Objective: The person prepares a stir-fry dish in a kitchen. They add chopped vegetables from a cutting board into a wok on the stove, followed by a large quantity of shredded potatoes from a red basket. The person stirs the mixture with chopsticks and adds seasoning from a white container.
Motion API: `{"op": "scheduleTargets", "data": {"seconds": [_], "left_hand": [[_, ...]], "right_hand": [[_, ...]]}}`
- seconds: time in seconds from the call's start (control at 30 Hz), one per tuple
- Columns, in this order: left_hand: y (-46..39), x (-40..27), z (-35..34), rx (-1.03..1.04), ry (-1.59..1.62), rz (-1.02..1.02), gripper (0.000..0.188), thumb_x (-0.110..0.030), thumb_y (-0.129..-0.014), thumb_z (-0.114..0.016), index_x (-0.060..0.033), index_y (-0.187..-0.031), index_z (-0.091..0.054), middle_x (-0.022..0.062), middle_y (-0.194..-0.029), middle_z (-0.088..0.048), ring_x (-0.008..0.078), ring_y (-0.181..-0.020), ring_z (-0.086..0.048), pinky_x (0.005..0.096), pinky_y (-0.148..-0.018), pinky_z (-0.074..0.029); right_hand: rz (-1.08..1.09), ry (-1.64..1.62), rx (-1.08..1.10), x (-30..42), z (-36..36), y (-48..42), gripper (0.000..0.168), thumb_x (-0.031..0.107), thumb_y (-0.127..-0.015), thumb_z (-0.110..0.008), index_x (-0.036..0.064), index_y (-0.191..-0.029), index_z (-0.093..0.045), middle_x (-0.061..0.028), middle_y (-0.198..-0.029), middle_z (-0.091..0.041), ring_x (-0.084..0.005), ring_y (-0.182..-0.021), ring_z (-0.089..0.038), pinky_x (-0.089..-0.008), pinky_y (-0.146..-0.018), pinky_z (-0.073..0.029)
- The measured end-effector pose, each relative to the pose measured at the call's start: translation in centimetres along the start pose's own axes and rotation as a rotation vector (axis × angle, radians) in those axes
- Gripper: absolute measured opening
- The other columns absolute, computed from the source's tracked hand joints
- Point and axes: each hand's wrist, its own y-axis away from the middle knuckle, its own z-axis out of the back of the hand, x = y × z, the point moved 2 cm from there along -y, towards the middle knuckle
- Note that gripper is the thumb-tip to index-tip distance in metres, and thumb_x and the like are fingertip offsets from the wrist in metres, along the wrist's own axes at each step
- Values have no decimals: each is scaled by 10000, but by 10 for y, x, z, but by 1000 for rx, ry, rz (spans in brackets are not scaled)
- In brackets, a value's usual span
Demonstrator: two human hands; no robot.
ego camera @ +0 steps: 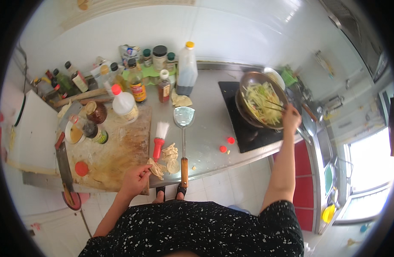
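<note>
My right hand (291,119) grips a pair of dark chopsticks (274,106) whose tips reach into the food. Shredded pale green vegetables (263,99), with a few reddish bits, fill a tilted metal wok (253,78) above a black induction hob (229,96). At the front edge of a wooden chopping board (120,167), my left hand (137,180) pinches a crumpled tan paper towel (157,169). Just beyond it lie a red-handled brush (158,144) with white bristles and more crumpled tan paper (170,152). A wok spatula (184,119) with a wooden handle lies to the right of these.
On the board stand a white jug (125,107), a tipped bottle (91,128), a brown jar (96,112) and a bowl (75,132). A cleaver (65,163) lies along its left edge. Several bottles line the wall, including a large plastic jug (186,72). Red caps (223,149) lie near the hob.
</note>
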Motion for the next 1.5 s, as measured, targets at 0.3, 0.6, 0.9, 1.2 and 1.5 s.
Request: {"op": "scheduleTargets", "data": {"seconds": [0.3,0.6,0.9,1.2,1.5], "left_hand": [[-7,1,-6,-15,59,68,279,-62,-828,-618,-57,-1106,-644,58,-747,-627,121,-562,-539,255,-542,-444],[-22,-20,-11,7,-15,-35,294,-57,-820,-604,-61,-1112,-641,103,-757,-627,139,-553,-550,255,-530,-442],[-8,-5,-4,-4,0,8,266,-62,-827,-607,-38,-1089,-639,75,-728,-624,116,-560,-547,254,-534,-442],[-30,-20,-6,16,109,-16,252,-67,-835,-631,-35,-1084,-656,80,-782,-664,100,-599,-553,242,-550,-450],[-28,-33,-5,83,121,-53,267,-56,-834,-624,-35,-1099,-651,91,-772,-662,104,-583,-551,244,-540,-453]], "right_hand": [[-73,-111,10,-3,-17,24,335,288,-913,-555,-21,-887,-682,-130,-731,-671,-210,-663,-653,-323,-613,-493],[140,50,67,-14,-58,16,296,289,-819,-621,8,-882,-692,-123,-670,-652,-203,-664,-630,-331,-652,-484],[-3,206,-92,-17,26,25,320,301,-878,-593,-4,-896,-687,-71,-640,-647,-160,-618,-637,-313,-582,-486],[21,-326,147,53,-26,64,263,208,-893,-596,-42,-878,-676,-74,-667,-644,-134,-614,-628,-240,-565,-475],[-36,-148,-103,24,21,49,297,237,-879,-597,-49,-855,-674,-123,-688,-667,-176,-583,-644,-293,-591,-495]]}}
